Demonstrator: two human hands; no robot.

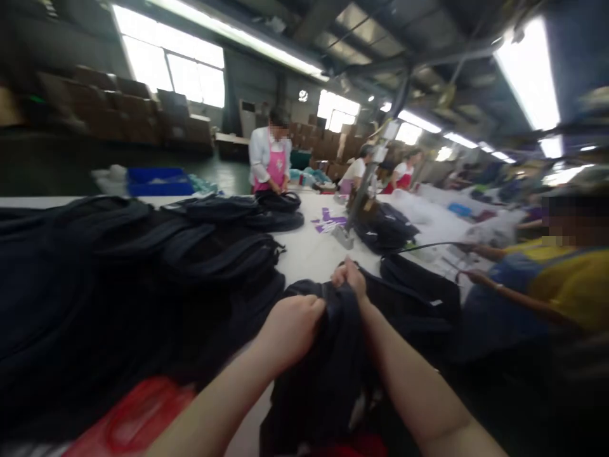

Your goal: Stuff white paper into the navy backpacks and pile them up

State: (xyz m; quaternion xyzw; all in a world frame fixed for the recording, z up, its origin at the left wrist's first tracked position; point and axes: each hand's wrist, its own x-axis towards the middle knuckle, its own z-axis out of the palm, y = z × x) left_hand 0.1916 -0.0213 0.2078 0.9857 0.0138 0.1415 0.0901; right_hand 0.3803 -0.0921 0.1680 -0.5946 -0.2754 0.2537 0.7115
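A dark navy backpack (318,381) hangs in front of me at the table's near edge, its lower part in shadow. My left hand (297,324) is closed in a fist on its upper left edge. Just beyond, my right hand (349,279) pinches the fabric at the top right. Both arms reach forward over the bag. Whether a zipper or only cloth lies between my fingers is too blurred to tell. To the left, a big heap of similar dark backpacks (219,254) covers the table, and another dark bag (419,292) lies to my right.
A co-worker in yellow (571,279) handles a dark strap at the right. Across the white table (304,247), a person in a pink apron (276,166) works on a bag. A metal post (364,190) rises from the tabletop near purple pieces (329,219). Red plastic (137,412) lies at lower left.
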